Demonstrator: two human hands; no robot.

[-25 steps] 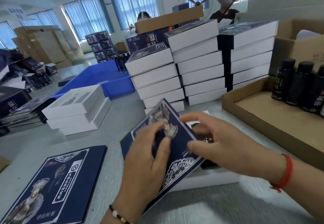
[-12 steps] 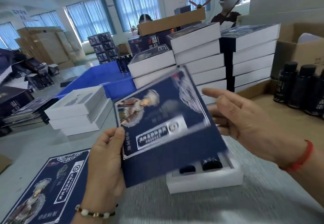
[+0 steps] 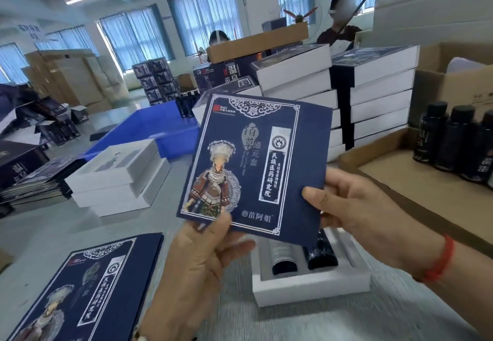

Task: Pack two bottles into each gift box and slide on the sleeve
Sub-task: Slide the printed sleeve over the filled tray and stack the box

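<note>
Sleeve [image 3: 256,164], dark blue printed card, hangs above the open white box [image 3: 312,284], where two bottles [image 3: 301,258] lie side by side. The left hand [image 3: 197,263] pinches its lower corner; the right hand [image 3: 365,212] pinches its right edge. It looks light and thin, likely easy to crease, so opposite edges seem the safest hold.

sleeve [image 3: 256,164]: dark blue, silver swirly border, a lady in a red-brown dress
gift box [image 3: 310,286]: white
bottles [image 3: 320,254]: black
bin [image 3: 149,129]: bright blue
wrist string [image 3: 440,260]: red
</note>
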